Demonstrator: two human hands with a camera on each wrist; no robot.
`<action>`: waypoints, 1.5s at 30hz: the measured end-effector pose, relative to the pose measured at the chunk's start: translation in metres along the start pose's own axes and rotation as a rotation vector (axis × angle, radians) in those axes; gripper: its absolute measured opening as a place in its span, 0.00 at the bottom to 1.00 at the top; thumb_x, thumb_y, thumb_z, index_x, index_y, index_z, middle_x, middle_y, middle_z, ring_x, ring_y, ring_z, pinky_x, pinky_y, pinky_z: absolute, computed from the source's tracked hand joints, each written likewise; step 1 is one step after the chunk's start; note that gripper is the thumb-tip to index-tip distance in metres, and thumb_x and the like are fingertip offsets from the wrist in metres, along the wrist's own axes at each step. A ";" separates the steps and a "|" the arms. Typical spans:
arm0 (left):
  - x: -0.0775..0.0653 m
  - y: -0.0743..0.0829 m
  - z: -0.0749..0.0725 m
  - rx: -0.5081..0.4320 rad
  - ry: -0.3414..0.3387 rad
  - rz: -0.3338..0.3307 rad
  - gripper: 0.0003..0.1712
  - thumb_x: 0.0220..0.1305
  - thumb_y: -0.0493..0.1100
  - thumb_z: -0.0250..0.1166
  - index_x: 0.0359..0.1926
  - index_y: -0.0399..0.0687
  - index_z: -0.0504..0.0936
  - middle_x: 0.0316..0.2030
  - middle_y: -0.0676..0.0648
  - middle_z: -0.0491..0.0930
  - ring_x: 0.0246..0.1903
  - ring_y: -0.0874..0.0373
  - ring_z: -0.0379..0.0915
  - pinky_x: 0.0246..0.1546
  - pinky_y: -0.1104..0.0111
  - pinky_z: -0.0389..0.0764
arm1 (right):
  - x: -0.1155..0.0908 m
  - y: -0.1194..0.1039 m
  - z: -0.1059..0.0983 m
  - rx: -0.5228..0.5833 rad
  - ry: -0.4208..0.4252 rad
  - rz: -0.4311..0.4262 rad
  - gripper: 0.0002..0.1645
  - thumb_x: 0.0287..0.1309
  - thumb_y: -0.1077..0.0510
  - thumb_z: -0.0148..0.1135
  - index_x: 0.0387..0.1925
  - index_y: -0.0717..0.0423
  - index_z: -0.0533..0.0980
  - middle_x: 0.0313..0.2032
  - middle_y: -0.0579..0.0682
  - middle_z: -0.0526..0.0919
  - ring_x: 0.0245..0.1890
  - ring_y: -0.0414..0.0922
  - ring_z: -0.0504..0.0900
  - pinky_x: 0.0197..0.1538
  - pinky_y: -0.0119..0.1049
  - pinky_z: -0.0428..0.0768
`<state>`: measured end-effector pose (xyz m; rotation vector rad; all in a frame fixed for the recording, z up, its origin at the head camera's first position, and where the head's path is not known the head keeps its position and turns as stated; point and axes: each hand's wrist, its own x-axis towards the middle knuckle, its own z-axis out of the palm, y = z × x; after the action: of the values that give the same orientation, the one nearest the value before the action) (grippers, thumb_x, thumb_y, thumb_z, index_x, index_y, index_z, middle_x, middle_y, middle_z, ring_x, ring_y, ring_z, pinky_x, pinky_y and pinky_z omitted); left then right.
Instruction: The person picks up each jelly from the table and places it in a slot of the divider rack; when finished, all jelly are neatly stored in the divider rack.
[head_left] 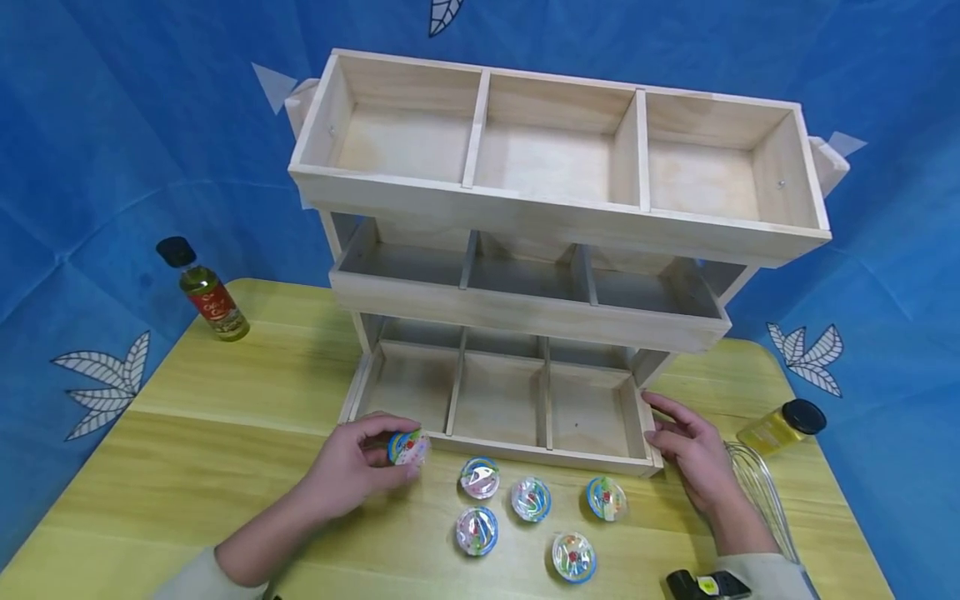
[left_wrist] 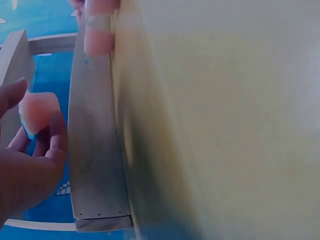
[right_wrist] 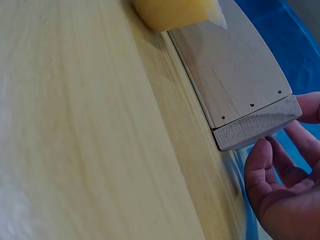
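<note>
Currently my left hand (head_left: 352, 475) pinches one small jelly cup (head_left: 408, 447) between thumb and curled fingers, holding it just above the table (head_left: 225, 433) at the front rail of the wooden rack (head_left: 525, 454). Cup sits directly before the left compartment (head_left: 408, 387) of the bottom tier; that bin lies straight ahead of my fingertips, away from me, just over the rail. Cup is tipped on its side, foil lid facing up and towards me, so its short axis runs roughly fore-aft; it is round, no real long axis. Rack's long axis runs left-right across the table.

My right hand (head_left: 693, 454) rests with relaxed, nearly straight fingers against the rack's front right corner, holding nothing. Left hand is clearly the nearer one to the cup and the left bin.

Five more cups (head_left: 531, 498) stand lid-up in a loose cluster between my hands, apart from each other
</note>
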<state>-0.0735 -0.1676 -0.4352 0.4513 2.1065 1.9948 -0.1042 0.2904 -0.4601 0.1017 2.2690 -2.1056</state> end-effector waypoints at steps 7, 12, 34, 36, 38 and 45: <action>0.014 0.005 -0.006 0.067 0.136 0.001 0.27 0.51 0.27 0.75 0.54 0.31 0.80 0.50 0.36 0.77 0.46 0.45 0.77 0.44 0.65 0.83 | 0.000 0.001 0.001 0.045 -0.023 -0.007 0.32 0.61 0.73 0.62 0.67 0.67 0.69 0.49 0.46 0.81 0.46 0.39 0.81 0.42 0.32 0.82; 0.030 0.007 -0.006 0.074 0.165 -0.052 0.27 0.53 0.28 0.74 0.55 0.31 0.79 0.49 0.35 0.77 0.43 0.45 0.79 0.40 0.65 0.84 | -0.001 0.000 0.000 0.046 -0.013 -0.009 0.31 0.61 0.73 0.61 0.66 0.66 0.70 0.49 0.46 0.82 0.47 0.38 0.82 0.42 0.32 0.82; 0.094 -0.011 0.002 0.276 0.273 -0.151 0.30 0.43 0.30 0.78 0.52 0.36 0.84 0.43 0.40 0.80 0.41 0.46 0.77 0.40 0.62 0.82 | 0.001 0.001 -0.002 0.053 -0.034 -0.027 0.30 0.60 0.75 0.60 0.65 0.64 0.71 0.47 0.51 0.82 0.46 0.40 0.82 0.41 0.33 0.83; 0.097 -0.014 0.002 0.300 0.278 -0.150 0.29 0.43 0.30 0.79 0.51 0.37 0.84 0.44 0.40 0.80 0.42 0.46 0.76 0.41 0.61 0.82 | 0.001 0.001 -0.002 0.052 -0.033 -0.025 0.31 0.61 0.74 0.60 0.66 0.64 0.71 0.47 0.51 0.82 0.45 0.40 0.82 0.41 0.33 0.83; 0.100 -0.015 0.003 0.323 0.279 -0.155 0.29 0.43 0.30 0.79 0.51 0.38 0.84 0.45 0.40 0.80 0.43 0.46 0.76 0.43 0.60 0.82 | 0.001 0.001 -0.002 0.050 -0.029 -0.020 0.31 0.61 0.74 0.61 0.66 0.64 0.71 0.47 0.51 0.82 0.45 0.40 0.82 0.41 0.33 0.83; 0.107 -0.017 0.005 0.391 0.291 -0.189 0.28 0.41 0.32 0.81 0.48 0.42 0.86 0.45 0.43 0.81 0.44 0.46 0.75 0.47 0.56 0.79 | 0.002 0.002 -0.003 0.039 -0.020 -0.011 0.32 0.60 0.74 0.61 0.66 0.65 0.70 0.47 0.52 0.82 0.44 0.40 0.82 0.40 0.34 0.83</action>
<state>-0.1729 -0.1253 -0.4465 0.0107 2.6172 1.6260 -0.1063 0.2932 -0.4623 0.0689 2.2231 -2.1469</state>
